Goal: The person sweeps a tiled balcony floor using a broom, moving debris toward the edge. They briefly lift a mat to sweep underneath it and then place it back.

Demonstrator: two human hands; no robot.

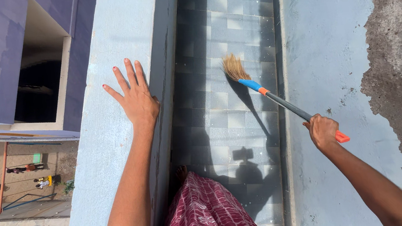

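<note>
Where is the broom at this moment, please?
In the head view, the broom is right of centre, held near its orange handle end by the right hand; its straw bristles rest on the tiled floor between two pale blue walls.

I count 2 hands of mine in view: my left hand (135,98) and my right hand (322,131). There is 1 broom with straw bristles, a blue and orange collar and a dark handle with an orange end cap (280,101). There is 1 pale blue concrete parapet wall (113,138), 1 strip of grey square-tiled floor (232,119) and 1 maroon patterned cloth garment (205,218).
</note>
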